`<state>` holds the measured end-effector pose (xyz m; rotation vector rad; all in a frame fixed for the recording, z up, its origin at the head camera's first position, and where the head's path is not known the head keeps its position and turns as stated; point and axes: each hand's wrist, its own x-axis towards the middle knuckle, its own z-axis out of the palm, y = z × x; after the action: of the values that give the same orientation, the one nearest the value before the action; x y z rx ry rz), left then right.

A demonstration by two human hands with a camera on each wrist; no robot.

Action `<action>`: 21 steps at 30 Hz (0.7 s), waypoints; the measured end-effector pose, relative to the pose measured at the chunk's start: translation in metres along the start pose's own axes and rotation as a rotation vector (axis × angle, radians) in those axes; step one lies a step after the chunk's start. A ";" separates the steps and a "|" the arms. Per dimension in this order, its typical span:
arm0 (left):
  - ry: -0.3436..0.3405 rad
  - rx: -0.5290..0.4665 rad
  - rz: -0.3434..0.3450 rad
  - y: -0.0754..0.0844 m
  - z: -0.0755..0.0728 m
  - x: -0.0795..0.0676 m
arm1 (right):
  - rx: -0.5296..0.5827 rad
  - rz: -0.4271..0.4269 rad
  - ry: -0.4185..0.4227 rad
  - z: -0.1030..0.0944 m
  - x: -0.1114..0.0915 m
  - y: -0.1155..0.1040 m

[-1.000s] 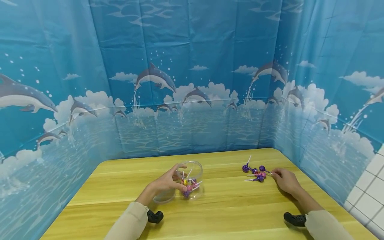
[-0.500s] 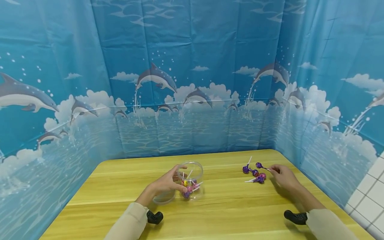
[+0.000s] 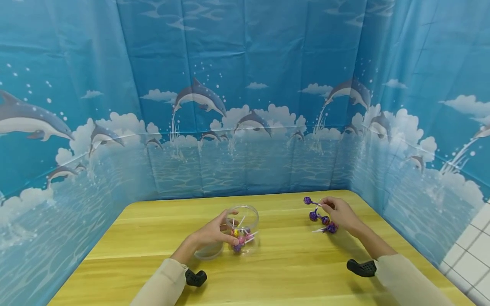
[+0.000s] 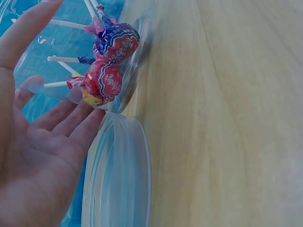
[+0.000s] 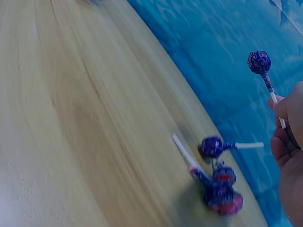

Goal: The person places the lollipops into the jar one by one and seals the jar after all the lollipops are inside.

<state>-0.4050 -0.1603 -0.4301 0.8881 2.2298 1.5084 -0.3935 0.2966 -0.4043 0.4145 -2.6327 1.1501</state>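
Your left sleeve (image 3: pixel 158 284) and right sleeve (image 3: pixel 407 280) in plain cream colour, a black left wrist piece (image 3: pixel 196 279), curved, with rounded end and small dots, a matching black right wrist piece (image 3: pixel 361 268), your left hand (image 3: pixel 215 232) and right hand (image 3: pixel 343 216) bare.

One purple lollipop up in the right hand (image 3: pixel 342 214), an open jar (image 3: pixel 250 221) in the left hand (image 3: pixel 210 233).
The held lollipop (image 5: pixel 259 62), wrapped, is pinched by its white stick, at two o'clock from the jar; near it, towards three, loose lollipops (image 3: pixel 330 228), purple and pink, lie clustered, sticks pointing different ways. The clear jar stands upright with pink, purple and yellow lollipops (image 4: pixel 105 78) inside; a clear round lid (image 3: pixel 209 251) sits just beside it at eight o'clock.
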 end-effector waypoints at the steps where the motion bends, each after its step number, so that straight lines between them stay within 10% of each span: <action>1: 0.002 0.001 0.001 0.000 0.000 0.000 | -0.001 -0.007 -0.004 0.002 0.002 -0.004; 21: 0.002 -0.011 -0.005 -0.001 0.000 0.000 | 0.008 -0.289 -0.138 0.052 0.046 -0.102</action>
<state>-0.4054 -0.1608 -0.4313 0.8780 2.2211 1.5186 -0.4063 0.1842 -0.3545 0.8728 -2.5693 1.0718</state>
